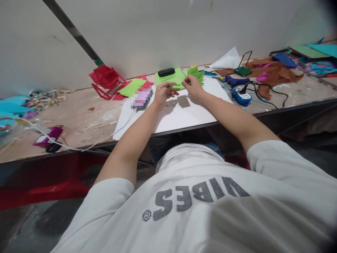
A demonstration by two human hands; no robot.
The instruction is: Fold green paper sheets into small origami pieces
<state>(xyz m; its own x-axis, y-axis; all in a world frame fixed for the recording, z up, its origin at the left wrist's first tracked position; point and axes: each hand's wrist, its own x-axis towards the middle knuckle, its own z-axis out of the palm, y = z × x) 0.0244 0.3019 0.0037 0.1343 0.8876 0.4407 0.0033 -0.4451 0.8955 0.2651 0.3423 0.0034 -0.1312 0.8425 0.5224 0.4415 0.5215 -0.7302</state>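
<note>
My left hand (165,93) hovers over the white board (168,121), its fingers apart and partly curled, with nothing visible in them. Close by, my right hand (194,85) is closed in a pinch at thumb and fingertips. What it pinches is too small or hidden to name. Behind both hands lies a bright green sheet (161,80), and a black oblong case (166,72) rests on it. Folded green paper (198,74) stands just beyond my right hand. A phone (141,98), partly blurred out, lies left of my left hand with a white cable attached.
A red miniature chair (106,80) stands at the back left, beside thin wooden sticks (50,99). To the right are a blue glue gun (237,81), a blue power socket (241,97) with a black cord, a small green chair-like frame (243,71) and brown scraps (285,76).
</note>
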